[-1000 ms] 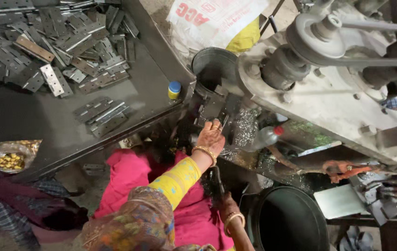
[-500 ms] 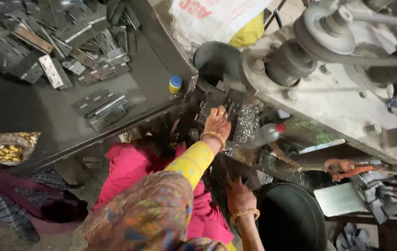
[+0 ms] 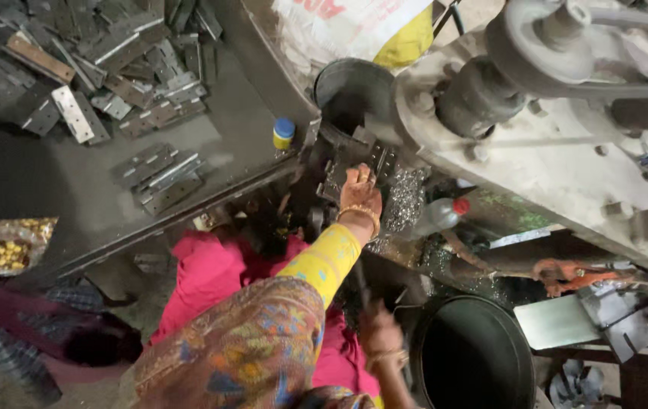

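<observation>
While the fingers [image 3: 362,180] of the left hand [image 3: 356,198] are laid flat and spread on a dark metal hinge plate [image 3: 381,160] at the machine [image 3: 566,144] bed, pressed down rather than closed around it, metal shavings [image 3: 406,203] are seen just beside the wrist. The right hand [image 3: 379,333] is blurred lower down, near the black bucket [image 3: 475,356]; its grip cannot be told. Loose hinges [image 3: 159,173] are scattered on the dark surface [image 3: 59,204] to the left, with a blue-capped yellow bottle [image 3: 284,133] at its edge.

Left hand [image 3: 360,194] hemmed: machine body [image 3: 566,151] right, dark tray [image 3: 256,113] left; room below, toward lap.
</observation>
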